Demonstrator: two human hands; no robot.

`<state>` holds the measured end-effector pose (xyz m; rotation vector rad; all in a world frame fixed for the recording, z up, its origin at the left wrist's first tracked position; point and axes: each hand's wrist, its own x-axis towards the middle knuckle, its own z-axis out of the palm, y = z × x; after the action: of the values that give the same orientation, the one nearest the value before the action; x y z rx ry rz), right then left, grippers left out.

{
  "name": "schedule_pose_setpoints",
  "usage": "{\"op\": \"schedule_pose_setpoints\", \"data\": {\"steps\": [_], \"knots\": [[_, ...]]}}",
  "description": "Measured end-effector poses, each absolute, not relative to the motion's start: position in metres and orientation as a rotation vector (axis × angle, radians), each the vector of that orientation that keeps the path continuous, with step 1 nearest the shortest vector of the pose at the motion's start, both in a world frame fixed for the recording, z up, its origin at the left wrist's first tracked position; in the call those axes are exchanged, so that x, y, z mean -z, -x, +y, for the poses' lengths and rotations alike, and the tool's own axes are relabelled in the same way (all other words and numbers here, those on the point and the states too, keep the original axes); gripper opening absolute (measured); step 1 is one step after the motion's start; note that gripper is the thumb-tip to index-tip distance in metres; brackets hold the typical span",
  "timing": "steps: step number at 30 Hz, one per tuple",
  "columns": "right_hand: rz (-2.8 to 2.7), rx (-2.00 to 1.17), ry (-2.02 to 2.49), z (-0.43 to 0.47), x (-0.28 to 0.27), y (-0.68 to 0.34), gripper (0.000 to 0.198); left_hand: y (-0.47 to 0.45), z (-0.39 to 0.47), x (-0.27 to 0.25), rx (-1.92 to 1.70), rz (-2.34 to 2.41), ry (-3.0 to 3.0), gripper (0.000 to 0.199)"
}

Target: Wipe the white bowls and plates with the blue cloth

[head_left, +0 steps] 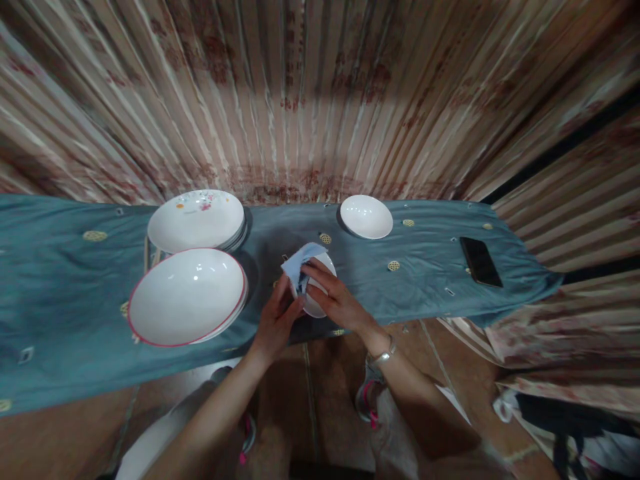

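A small white bowl (327,265) is tilted between my two hands above the near part of the table. My left hand (278,312) grips its left side, thumb toward the rim. In my right hand (334,298) a light blue cloth (303,259) is pressed against the inside of the bowl, with part of it folded over the far-left rim. My fingers and the cloth hide much of the bowl's inside. Another white bowl (367,217) sits farther back, to the right of my hands.
Stacked plates with a flower pattern (200,220) stand at the back left, and stacked red-rimmed dishes (187,297) in front of them. A black phone (481,261) lies at the right on the blue-green tablecloth (425,293). Pleated curtains (300,100) hang behind the table.
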<state>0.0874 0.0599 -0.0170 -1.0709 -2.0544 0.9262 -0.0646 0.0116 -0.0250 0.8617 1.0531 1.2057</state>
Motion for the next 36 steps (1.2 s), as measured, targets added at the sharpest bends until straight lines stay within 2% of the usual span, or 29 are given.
{"op": "schedule_pose_setpoints", "data": {"steps": [5, 11, 15, 19, 22, 30, 33, 36], "knots": [[-2.209, -0.735, 1.172, 0.062, 0.017, -0.088, 0.049, 0.065, 0.011, 0.024, -1.211, 1.054, -0.864, 0.081], [-2.347, -0.423, 1.292, 0.062, 0.021, -0.091, 0.045, 0.065, 0.011, 0.021, -1.205, 1.052, -0.871, 0.081], [-2.409, -0.358, 1.347, 0.061, 0.021, -0.095, 0.038, 0.065, 0.011, 0.022, -1.203, 1.06, -0.862, 0.08], [-2.446, -0.473, 1.286, 0.062, 0.023, -0.101, 0.028, 0.064, 0.012, 0.024, -1.205, 1.054, -0.857, 0.082], [-2.43, -0.671, 1.205, 0.063, 0.024, -0.104, 0.025, 0.064, 0.013, 0.025, -1.214, 1.041, -0.86, 0.082], [-2.087, -1.379, 0.949, 0.057, 0.007, -0.106, 0.034, 0.065, 0.013, 0.019, -1.212, 1.044, -0.78, 0.083], [-2.058, -1.398, 0.959, 0.053, 0.006, -0.105, 0.046, 0.066, 0.013, 0.018, -1.234, 1.044, -0.729, 0.081], [-2.024, -1.323, 0.968, 0.05, 0.007, -0.103, 0.039, 0.068, 0.013, 0.02, -1.252, 1.041, -0.675, 0.076]]}}
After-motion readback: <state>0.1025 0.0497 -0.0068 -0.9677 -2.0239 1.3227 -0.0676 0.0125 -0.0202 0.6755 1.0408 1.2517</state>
